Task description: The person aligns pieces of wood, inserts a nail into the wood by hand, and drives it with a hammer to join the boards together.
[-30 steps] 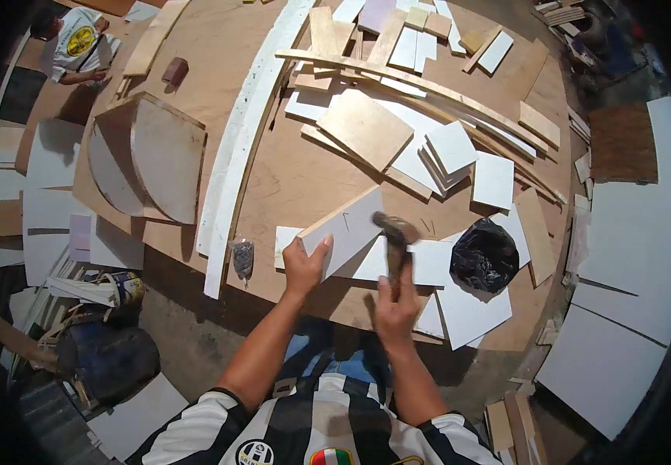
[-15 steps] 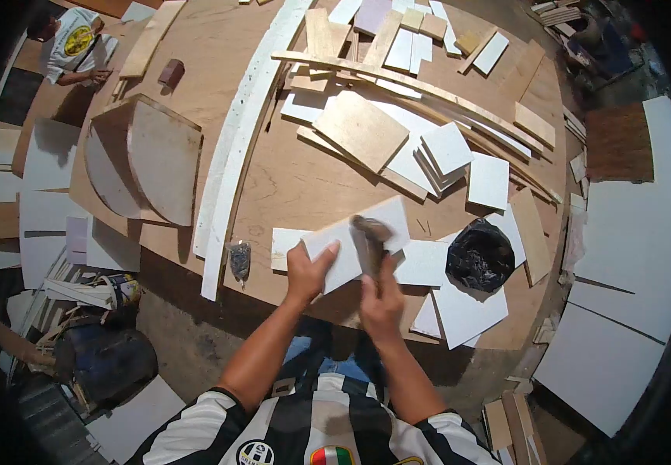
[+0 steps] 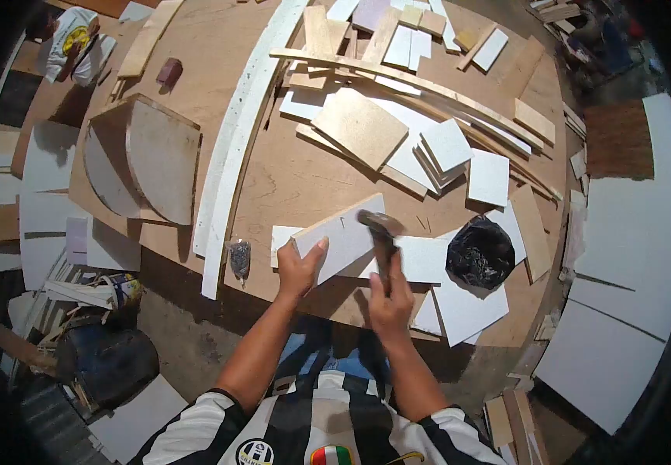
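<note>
My left hand is closed around the left end of a white board, which stands tilted above the table. A small dark mark, perhaps a nail, shows on its face near the top. My right hand grips the handle of a hammer. The hammer's head is close to the board's right edge, slightly blurred. Under the tilted board lies another white strip. Two loose nails rest on the wood to the right of the hammer.
A black plastic bag sits open at the right. A small clear bag of nails lies left, beside a long white strip. Cut boards pile up behind. A curved wooden piece stands farther left. Another person is at far left.
The hammer and my right hand have shifted slightly right, off the board's face. The board has moved a little left and its tilt has changed. The other person's posture has changed.
</note>
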Action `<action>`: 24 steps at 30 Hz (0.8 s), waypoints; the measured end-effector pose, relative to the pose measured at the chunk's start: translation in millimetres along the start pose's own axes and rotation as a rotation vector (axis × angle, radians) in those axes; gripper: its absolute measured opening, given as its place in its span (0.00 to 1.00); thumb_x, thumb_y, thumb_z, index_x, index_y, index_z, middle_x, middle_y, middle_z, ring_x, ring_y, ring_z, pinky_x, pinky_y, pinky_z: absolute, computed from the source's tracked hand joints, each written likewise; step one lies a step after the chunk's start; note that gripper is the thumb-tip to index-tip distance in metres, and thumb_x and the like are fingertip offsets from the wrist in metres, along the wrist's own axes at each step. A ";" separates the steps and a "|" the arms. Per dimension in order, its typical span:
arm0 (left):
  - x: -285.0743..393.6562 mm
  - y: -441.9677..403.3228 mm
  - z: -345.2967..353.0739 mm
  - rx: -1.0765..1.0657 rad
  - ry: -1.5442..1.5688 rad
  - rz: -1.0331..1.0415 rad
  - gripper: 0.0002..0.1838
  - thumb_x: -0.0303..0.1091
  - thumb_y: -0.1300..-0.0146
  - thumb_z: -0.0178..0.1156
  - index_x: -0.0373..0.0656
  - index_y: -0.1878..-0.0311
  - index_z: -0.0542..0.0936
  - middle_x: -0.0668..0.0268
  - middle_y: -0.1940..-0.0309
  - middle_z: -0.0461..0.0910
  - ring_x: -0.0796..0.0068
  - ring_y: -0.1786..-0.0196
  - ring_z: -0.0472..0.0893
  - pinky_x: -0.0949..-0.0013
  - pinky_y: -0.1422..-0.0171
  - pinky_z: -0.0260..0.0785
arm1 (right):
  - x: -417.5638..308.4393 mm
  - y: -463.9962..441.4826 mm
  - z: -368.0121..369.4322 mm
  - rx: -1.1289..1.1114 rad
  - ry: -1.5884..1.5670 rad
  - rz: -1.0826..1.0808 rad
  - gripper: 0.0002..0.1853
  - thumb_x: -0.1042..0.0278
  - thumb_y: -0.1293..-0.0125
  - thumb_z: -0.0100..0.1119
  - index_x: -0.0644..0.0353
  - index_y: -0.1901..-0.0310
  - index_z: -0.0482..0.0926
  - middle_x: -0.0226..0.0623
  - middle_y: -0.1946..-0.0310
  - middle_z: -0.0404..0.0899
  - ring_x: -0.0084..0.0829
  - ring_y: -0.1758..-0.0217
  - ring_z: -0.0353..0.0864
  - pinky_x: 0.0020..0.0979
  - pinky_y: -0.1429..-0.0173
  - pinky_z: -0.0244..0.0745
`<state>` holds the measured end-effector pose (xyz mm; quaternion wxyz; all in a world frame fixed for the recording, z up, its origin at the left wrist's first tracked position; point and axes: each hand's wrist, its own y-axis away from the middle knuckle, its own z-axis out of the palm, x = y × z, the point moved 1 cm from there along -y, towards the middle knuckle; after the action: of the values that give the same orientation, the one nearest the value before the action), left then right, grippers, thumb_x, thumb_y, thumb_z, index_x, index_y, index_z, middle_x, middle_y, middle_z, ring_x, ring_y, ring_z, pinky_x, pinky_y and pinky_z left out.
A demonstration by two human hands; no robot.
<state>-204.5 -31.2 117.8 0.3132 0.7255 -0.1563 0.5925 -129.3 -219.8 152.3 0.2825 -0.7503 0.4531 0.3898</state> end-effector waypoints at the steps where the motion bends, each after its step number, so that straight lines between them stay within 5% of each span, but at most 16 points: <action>1: 3.1 -8.0 -1.5 0.014 -0.050 -0.001 0.20 0.37 0.35 0.73 0.26 0.51 0.85 0.55 0.61 0.89 0.70 0.59 0.87 0.64 0.50 0.79 | -5.1 -0.7 -7.1 0.095 -0.029 -0.064 0.33 0.77 0.30 0.65 0.71 0.25 0.68 0.60 0.53 0.84 0.50 0.60 0.88 0.44 0.56 0.82; 3: 10.0 -9.1 -3.1 0.015 -0.105 -0.010 0.20 0.37 0.35 0.73 0.26 0.51 0.85 0.55 0.61 0.89 0.69 0.59 0.87 0.63 0.50 0.79 | -9.4 2.5 -10.7 0.208 -0.112 -0.066 0.34 0.77 0.31 0.65 0.72 0.25 0.67 0.60 0.54 0.84 0.52 0.60 0.87 0.44 0.56 0.82; 5: 14.1 -4.6 3.4 -0.028 -0.184 0.058 0.20 0.36 0.34 0.72 0.25 0.52 0.85 0.54 0.61 0.89 0.69 0.59 0.87 0.63 0.50 0.79 | -2.2 3.8 1.9 0.085 0.101 -0.190 0.35 0.76 0.30 0.65 0.68 0.23 0.65 0.59 0.53 0.84 0.54 0.59 0.87 0.45 0.56 0.82; 9: 22.0 -6.5 9.0 -0.045 -0.147 0.084 0.19 0.36 0.34 0.72 0.25 0.52 0.85 0.53 0.61 0.89 0.70 0.59 0.87 0.64 0.51 0.79 | -6.2 0.8 9.4 -0.106 -0.014 0.003 0.36 0.74 0.30 0.65 0.61 0.21 0.66 0.51 0.60 0.85 0.48 0.62 0.87 0.43 0.58 0.82; 13: 17.5 -5.3 -0.4 -0.001 -0.188 0.134 0.20 0.36 0.35 0.73 0.25 0.53 0.85 0.52 0.63 0.90 0.69 0.61 0.88 0.64 0.53 0.79 | -11.7 -0.7 -10.2 0.153 0.012 -0.149 0.37 0.76 0.30 0.66 0.63 0.21 0.65 0.54 0.56 0.86 0.50 0.60 0.88 0.43 0.58 0.82; 15: 13.5 -9.6 -3.7 -0.005 -0.257 0.160 0.19 0.36 0.34 0.72 0.25 0.54 0.85 0.51 0.64 0.90 0.67 0.62 0.88 0.63 0.54 0.80 | -14.6 1.6 -11.0 0.197 -0.149 -0.051 0.36 0.75 0.30 0.65 0.62 0.21 0.66 0.54 0.54 0.86 0.51 0.58 0.88 0.43 0.55 0.83; 17: 14.6 -3.0 0.2 -0.005 -0.261 0.163 0.19 0.36 0.34 0.72 0.25 0.53 0.85 0.50 0.64 0.90 0.67 0.62 0.89 0.63 0.54 0.80 | -5.0 4.2 2.7 -0.040 0.075 -0.042 0.36 0.73 0.29 0.65 0.59 0.21 0.66 0.52 0.54 0.86 0.51 0.58 0.88 0.42 0.54 0.83; 24: 19.7 -10.9 -8.0 -0.040 -0.284 0.278 0.19 0.34 0.34 0.72 0.28 0.47 0.85 0.51 0.62 0.91 0.67 0.60 0.90 0.64 0.53 0.81 | -15.4 -9.0 -16.8 0.026 -0.008 -0.036 0.37 0.74 0.30 0.65 0.59 0.21 0.66 0.54 0.58 0.85 0.51 0.61 0.87 0.44 0.57 0.82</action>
<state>-199.2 -15.1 134.6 0.2175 0.7669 -0.3094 0.5185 -120.1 -221.9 174.9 0.3011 -0.7531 0.4434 0.3816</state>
